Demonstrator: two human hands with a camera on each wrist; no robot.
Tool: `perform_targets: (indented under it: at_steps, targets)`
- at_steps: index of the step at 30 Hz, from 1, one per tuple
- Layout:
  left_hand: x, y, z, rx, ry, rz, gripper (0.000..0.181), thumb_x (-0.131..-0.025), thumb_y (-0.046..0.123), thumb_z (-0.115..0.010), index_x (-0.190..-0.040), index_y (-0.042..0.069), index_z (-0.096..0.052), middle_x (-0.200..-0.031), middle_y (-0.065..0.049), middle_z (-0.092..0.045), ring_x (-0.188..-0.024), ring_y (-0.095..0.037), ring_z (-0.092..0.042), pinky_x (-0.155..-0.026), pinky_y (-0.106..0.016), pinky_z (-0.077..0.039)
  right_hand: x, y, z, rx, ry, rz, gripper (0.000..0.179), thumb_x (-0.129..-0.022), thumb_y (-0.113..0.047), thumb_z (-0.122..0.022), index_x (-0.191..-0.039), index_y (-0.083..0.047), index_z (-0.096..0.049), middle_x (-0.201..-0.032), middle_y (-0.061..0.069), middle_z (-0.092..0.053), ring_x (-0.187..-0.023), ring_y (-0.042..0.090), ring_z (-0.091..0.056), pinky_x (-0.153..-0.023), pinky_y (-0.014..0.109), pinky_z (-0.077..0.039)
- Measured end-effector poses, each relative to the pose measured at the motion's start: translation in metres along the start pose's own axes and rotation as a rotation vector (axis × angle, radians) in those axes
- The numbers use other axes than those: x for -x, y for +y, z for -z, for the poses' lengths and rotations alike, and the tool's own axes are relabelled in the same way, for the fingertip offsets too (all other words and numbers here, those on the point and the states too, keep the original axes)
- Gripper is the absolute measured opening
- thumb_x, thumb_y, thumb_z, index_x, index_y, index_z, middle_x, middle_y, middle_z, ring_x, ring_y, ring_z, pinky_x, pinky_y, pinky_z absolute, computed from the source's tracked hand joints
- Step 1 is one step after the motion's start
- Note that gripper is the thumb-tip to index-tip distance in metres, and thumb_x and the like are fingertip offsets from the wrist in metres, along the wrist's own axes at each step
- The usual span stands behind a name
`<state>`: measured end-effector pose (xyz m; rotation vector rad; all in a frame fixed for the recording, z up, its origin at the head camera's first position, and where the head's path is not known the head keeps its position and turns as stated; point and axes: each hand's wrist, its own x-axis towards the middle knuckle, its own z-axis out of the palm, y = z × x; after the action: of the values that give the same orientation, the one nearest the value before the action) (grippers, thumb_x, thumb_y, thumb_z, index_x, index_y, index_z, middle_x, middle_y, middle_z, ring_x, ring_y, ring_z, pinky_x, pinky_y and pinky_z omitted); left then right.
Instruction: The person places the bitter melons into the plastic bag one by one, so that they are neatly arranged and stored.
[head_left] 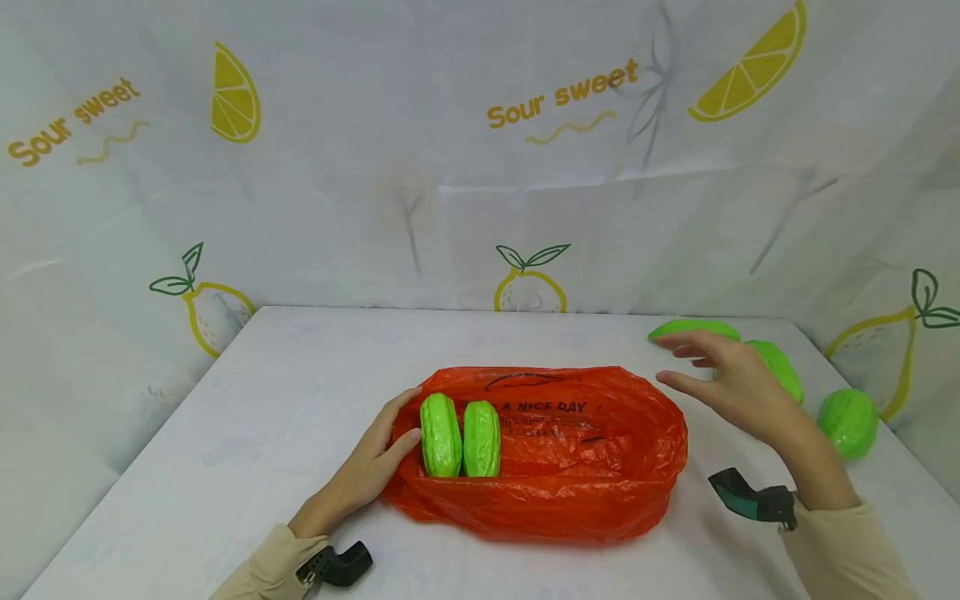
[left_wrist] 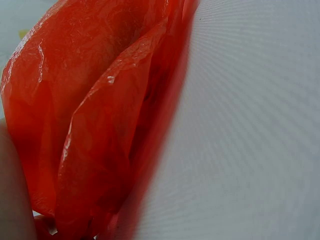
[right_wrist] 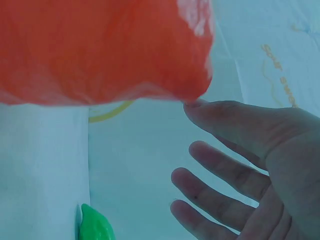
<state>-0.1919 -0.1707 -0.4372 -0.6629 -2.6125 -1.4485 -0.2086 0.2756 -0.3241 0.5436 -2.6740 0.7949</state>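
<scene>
A red plastic bag [head_left: 558, 508] lies with its mouth spread wide on the table, printed with black lettering inside. Two bright green, ridged, gourd-like vegetables [head_left: 441, 437] [head_left: 482, 440] stand side by side in its left part. My left hand [head_left: 367, 467] holds the bag's left edge, the thumb over the rim beside the nearer vegetable. In the left wrist view, folds of the bag [left_wrist: 100, 130] hide most of that hand. My right hand [head_left: 738, 383] hovers past the bag's right end, fingers spread and holding nothing.
Three more green gourd-like vegetables lie at the right: a long one [head_left: 693, 328] at the back, one [head_left: 780, 371] partly behind my right hand, and a rounder one [head_left: 847, 423] near the table's right edge. A white cloth [head_left: 360, 208] with lemon prints hangs behind.
</scene>
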Motion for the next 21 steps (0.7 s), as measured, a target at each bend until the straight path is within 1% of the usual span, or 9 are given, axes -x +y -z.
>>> perform_targets:
  at_steps: [3,4,5,6,7,9,10,14,21]
  targets:
    - [0.0,0.0,0.0,0.002,0.001,0.001,0.054,-0.104,0.022,-0.05,-0.154,0.019,-0.032,-0.158,-0.007,-0.037,-0.146,-0.03,-0.034,-0.116,-0.063,-0.026,0.0,0.006,0.001,0.009,-0.025,-0.03,0.047,-0.084,-0.017,-0.08,-0.126,-0.003,-0.063,-0.121,0.02,-0.067,-0.106,0.041,-0.063,-0.077,0.003,-0.041]
    - [0.0,0.0,0.0,0.002,0.001,0.001,0.054,-0.104,0.022,-0.05,-0.154,0.019,-0.032,-0.158,-0.007,-0.037,-0.146,-0.03,-0.034,-0.116,-0.062,-0.026,0.0,0.008,0.001,0.013,-0.032,-0.042,0.047,-0.084,-0.017,-0.079,-0.126,-0.003,-0.063,-0.121,0.021,-0.067,-0.107,0.042,-0.063,-0.079,0.009,-0.047]
    - [0.0,0.0,0.0,0.003,0.001,0.001,0.054,-0.104,0.022,-0.05,-0.154,0.019,-0.031,-0.158,-0.007,-0.037,-0.147,-0.03,-0.033,-0.116,-0.062,-0.026,0.0,0.01,0.002,0.015,-0.042,-0.054,0.047,-0.085,-0.018,-0.078,-0.127,-0.002,-0.062,-0.122,0.021,-0.066,-0.108,0.043,-0.062,-0.081,0.016,-0.053]
    - [0.0,0.0,0.0,0.003,0.001,0.0,0.054,-0.104,0.021,-0.05,-0.154,0.019,-0.031,-0.157,-0.007,-0.037,-0.146,-0.03,-0.034,-0.116,-0.062,-0.027,0.0,0.013,0.002,0.018,-0.05,-0.064,0.047,-0.086,-0.018,-0.078,-0.127,-0.002,-0.062,-0.122,0.021,-0.066,-0.109,0.043,-0.062,-0.082,0.022,-0.055]
    - [0.0,-0.001,0.0,0.003,0.001,-0.001,0.054,-0.103,0.021,-0.05,-0.154,0.019,-0.031,-0.157,-0.007,-0.037,-0.146,-0.03,-0.034,-0.116,-0.062,-0.027,0.001,0.015,0.002,0.022,-0.056,-0.073,0.047,-0.086,-0.018,-0.078,-0.127,-0.002,-0.062,-0.123,0.022,-0.065,-0.11,0.044,-0.061,-0.084,0.03,-0.057]
    - [0.0,-0.001,0.0,0.003,0.0,-0.002,0.054,-0.104,0.021,-0.05,-0.154,0.02,-0.031,-0.157,-0.007,-0.037,-0.146,-0.029,-0.034,-0.116,-0.062,-0.027,0.001,0.019,0.003,0.028,-0.07,-0.089,0.047,-0.087,-0.02,-0.077,-0.128,-0.001,-0.061,-0.124,0.022,-0.064,-0.111,0.045,-0.06,-0.087,0.05,-0.056]
    - [0.0,-0.001,0.0,0.003,0.0,-0.002,0.054,-0.104,0.021,-0.05,-0.154,0.02,-0.031,-0.157,-0.007,-0.037,-0.146,-0.029,-0.034,-0.116,-0.062,-0.027,0.001,0.021,0.003,0.029,-0.075,-0.095,0.047,-0.087,-0.02,-0.077,-0.128,-0.001,-0.061,-0.125,0.023,-0.064,-0.112,0.045,-0.06,-0.087,0.058,-0.053]
    - [0.0,-0.001,0.0,0.009,-0.002,0.002,0.054,-0.104,0.022,-0.05,-0.154,0.02,-0.031,-0.157,-0.007,-0.037,-0.146,-0.03,-0.033,-0.116,-0.064,-0.026,0.002,0.03,0.003,0.041,-0.076,-0.105,0.046,-0.088,-0.021,-0.076,-0.126,0.0,-0.061,-0.123,0.024,-0.064,-0.111,0.046,-0.059,-0.089,0.064,-0.05]
    - [0.0,0.0,0.0,0.016,-0.004,0.001,0.054,-0.104,0.021,-0.049,-0.154,0.019,-0.031,-0.158,-0.007,-0.037,-0.146,-0.031,-0.033,-0.116,-0.064,-0.025,0.004,0.046,0.004,0.082,-0.084,-0.123,0.044,-0.088,-0.019,-0.076,-0.124,0.002,-0.062,-0.121,0.027,-0.064,-0.11,0.049,-0.058,-0.087,0.066,-0.049]
